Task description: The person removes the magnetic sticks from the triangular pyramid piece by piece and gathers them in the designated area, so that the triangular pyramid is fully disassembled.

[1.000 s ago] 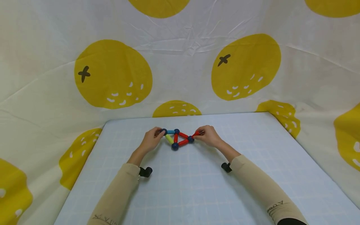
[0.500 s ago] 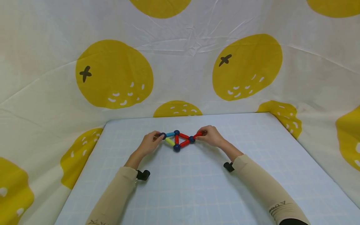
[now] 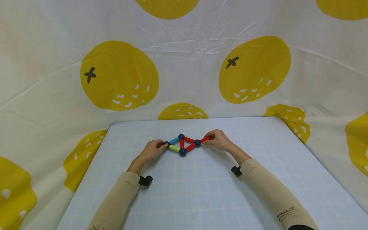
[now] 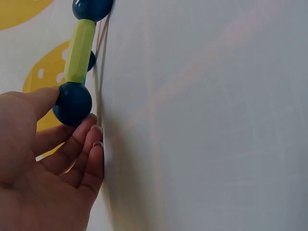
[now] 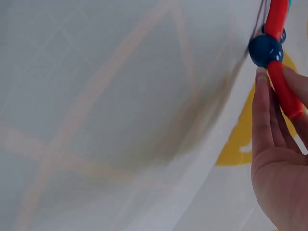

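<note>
A flat diamond of rods and dark blue balls lies between my hands in the head view. My left hand (image 3: 151, 150) pinches the leftmost blue ball (image 4: 72, 104) between thumb and fingers. From that ball run a light blue rod (image 3: 174, 140) and a yellow-green rod (image 4: 80, 51). Red rods (image 3: 190, 147) form a triangle on the right side, with a red crossbar (image 3: 181, 143) down the middle. At the right corner sits another blue ball (image 5: 266, 51). My right hand (image 3: 219, 140) pinches a loose-ended red rod (image 5: 285, 90) whose near end meets this ball.
A pale blue checked cloth covers the table (image 3: 184, 191). Behind it hangs a white curtain (image 3: 187, 80) printed with large yellow fruit. Black wrist cameras (image 3: 145, 180) sit at both cuffs of the beige sleeves (image 3: 119, 198).
My left hand has come down toward me with the left ball, so the light blue rod now slants. The right hand has shifted slightly rightward, still pinching the red rod.
</note>
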### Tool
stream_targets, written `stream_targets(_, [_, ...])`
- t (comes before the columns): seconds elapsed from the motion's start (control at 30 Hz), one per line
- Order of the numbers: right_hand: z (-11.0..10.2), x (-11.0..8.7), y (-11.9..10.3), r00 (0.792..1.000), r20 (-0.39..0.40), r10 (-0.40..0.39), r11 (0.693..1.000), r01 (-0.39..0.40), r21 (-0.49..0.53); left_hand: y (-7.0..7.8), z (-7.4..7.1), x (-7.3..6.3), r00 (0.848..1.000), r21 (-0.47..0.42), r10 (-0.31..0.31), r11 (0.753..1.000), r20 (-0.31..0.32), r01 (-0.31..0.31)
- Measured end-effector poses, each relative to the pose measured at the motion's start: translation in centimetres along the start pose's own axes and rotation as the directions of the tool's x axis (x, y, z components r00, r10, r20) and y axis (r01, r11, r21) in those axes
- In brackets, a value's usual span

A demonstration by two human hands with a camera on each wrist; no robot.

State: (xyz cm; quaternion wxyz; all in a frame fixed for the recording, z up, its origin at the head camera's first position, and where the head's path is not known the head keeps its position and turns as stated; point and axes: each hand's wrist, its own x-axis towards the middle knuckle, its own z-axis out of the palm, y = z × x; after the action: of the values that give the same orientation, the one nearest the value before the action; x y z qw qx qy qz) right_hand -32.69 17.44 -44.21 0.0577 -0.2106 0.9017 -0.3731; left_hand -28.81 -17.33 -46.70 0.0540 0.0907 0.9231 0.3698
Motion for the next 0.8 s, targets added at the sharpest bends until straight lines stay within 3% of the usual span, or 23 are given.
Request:
stream_targets(0.17, [0.01,-0.12,0.36,1.000,0.025,-0.016,1.000,0.016,-0.006,-0.24,0.09,-0.12,1.000,0.006,0.011,1.000,-0.004,-0.011])
stream_targets(0.43, [0.27,0.07,0.95,0.998,0.045,0.050,0.999,-0.049,-0.022,-0.49,0.17,0.13,1.000,-0.006,0.005,1.000,-0.025,-0.006])
stream_targets(0.8, [0.48,0.36,0.81,0.994,0.071,0.083,0.996,-0.081,-0.041,-0.77,0.20,0.30,1.000,-0.018,-0.014,1.000,0.006,0.014])
